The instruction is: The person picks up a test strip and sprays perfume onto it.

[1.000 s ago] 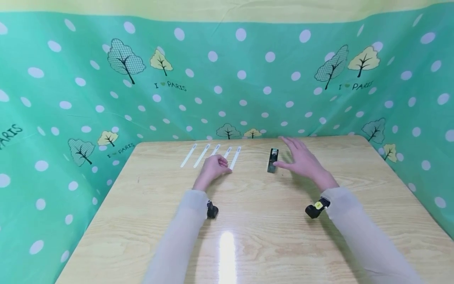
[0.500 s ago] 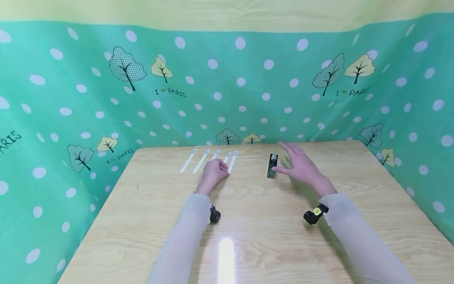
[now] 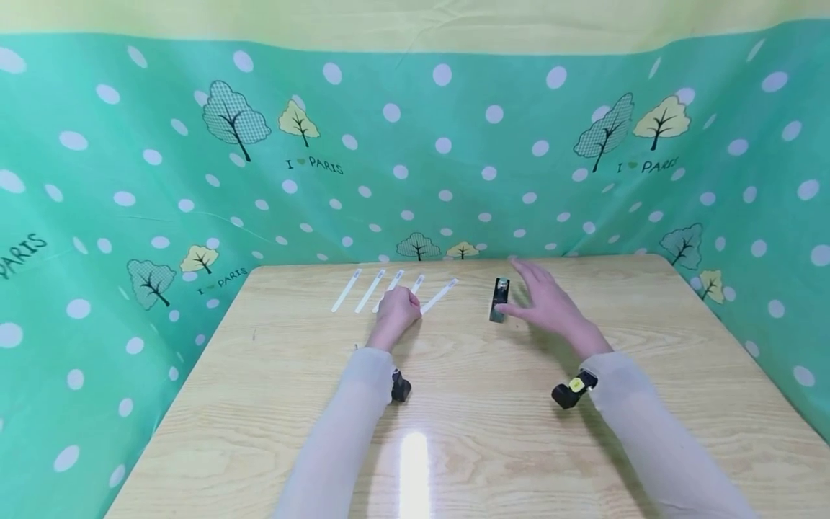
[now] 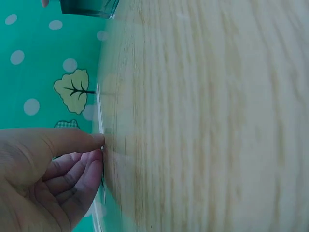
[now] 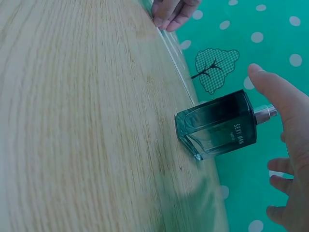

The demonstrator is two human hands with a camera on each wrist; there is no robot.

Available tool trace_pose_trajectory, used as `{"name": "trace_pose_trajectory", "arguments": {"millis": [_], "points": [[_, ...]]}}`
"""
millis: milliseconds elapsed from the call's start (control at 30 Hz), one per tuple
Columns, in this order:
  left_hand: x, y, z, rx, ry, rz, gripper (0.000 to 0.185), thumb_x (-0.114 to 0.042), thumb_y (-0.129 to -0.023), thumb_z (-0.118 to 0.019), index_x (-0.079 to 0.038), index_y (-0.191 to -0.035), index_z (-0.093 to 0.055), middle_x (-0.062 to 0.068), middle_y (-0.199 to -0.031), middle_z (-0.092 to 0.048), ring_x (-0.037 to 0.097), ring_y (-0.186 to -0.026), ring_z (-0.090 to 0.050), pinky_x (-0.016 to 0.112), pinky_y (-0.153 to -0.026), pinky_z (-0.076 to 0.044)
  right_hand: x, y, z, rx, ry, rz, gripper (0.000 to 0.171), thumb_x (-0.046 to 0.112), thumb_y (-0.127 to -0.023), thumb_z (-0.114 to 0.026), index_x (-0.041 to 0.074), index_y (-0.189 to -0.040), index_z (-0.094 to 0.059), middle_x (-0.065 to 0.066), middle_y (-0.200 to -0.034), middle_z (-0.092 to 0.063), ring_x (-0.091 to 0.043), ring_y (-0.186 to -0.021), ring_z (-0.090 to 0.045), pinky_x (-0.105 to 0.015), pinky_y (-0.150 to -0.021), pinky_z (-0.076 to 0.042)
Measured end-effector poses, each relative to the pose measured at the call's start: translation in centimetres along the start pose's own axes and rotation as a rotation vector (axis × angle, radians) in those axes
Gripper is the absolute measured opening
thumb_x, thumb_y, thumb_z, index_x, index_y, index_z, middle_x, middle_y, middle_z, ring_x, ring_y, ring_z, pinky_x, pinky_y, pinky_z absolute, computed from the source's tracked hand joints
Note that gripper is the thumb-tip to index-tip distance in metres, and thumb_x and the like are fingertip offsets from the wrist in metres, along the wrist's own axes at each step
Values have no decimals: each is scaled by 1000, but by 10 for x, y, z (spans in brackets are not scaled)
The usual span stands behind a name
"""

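head: light wooden table (image 3: 454,432) seen from above, facing forward; wrists: held close, low along the tabletop; shared: dark glass perfume bottle (image 3: 499,300) (image 5: 219,126)

Wooden table (image 3: 454,432), green polka-dot cloth (image 3: 162,180) with trees behind

Five white strips (image 3: 346,290) lie in a row on the surface (image 3: 480,432); the one nearest the bottle (image 3: 439,296) lies at a slant to the other four. One dark glass bottle (image 3: 498,299) stands to their right. Two hands are in view, one left (image 3: 396,311) and one right (image 3: 551,306). Two small black cameras show, one at each wrist (image 3: 400,387). One surface carries all of it, and one dotted green cloth (image 3: 415,158) hangs behind.
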State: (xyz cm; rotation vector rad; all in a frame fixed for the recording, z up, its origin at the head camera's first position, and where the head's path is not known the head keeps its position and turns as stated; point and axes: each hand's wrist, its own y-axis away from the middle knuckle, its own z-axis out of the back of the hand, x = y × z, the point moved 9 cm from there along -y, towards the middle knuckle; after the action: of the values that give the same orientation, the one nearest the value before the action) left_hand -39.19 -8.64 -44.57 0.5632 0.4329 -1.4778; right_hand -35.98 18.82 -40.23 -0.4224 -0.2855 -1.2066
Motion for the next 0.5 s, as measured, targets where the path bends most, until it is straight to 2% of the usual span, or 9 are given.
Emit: {"name": "trace_pose_trajectory", "arguments": {"millis": [200, 500], "points": [[0, -1, 1, -8, 12, 0, 15, 1, -83, -68, -7, -95, -72, 8, -99, -72, 21, -84, -64, 33, -79, -58, 1, -1, 0, -7, 14, 14, 106, 65, -84, -67, 23, -161, -7, -15, -166, -17, -44, -151, -18, -67, -121, -21], [4, 0, -5, 10, 71, 16, 18, 3, -80, -69, -6, -96, -70, 8, -97, -70, 22, -86, -63, 34, -82, -58, 1, 0, -10, 6, -55, 7, 108, 54, -84, -73, 20, -161, -6, -10, -168, -11, -43, -152, -16, -65, -123, -17]]}}
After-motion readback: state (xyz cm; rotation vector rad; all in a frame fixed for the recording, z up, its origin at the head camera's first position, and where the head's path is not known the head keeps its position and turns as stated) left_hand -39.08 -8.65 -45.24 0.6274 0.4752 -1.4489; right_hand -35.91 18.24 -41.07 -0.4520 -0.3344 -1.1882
